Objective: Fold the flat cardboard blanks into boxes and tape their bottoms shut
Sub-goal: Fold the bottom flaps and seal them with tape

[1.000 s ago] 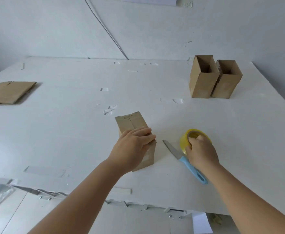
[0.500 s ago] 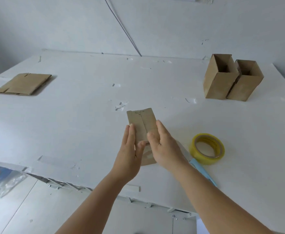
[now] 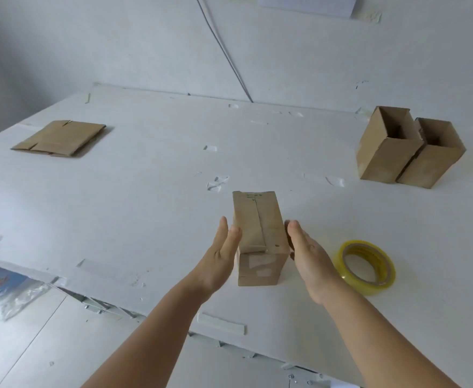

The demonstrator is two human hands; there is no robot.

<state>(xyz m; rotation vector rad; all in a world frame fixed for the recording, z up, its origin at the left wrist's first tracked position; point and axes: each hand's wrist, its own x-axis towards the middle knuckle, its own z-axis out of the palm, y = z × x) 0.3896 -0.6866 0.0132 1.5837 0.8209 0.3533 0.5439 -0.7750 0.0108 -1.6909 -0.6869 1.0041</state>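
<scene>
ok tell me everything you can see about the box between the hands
The box is plain brown cardboard, tall and narrow, standing on the white table with its closed flaps facing up. A seam runs down the middle of the top, with glossy tape over it and down the near side. The left hand and right hand flank it with straight fingers at its sides.

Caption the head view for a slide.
Both hands, left and right, flank a taped brown cardboard box beside yellow tape roll.

Matt brown cardboard box [image 3: 258, 236] bearing glossy clear tape patches; glossy translucent yellow plastic tape roll [image 3: 366, 266]; matt white table [image 3: 134, 197], scuffed and pitted.
</scene>
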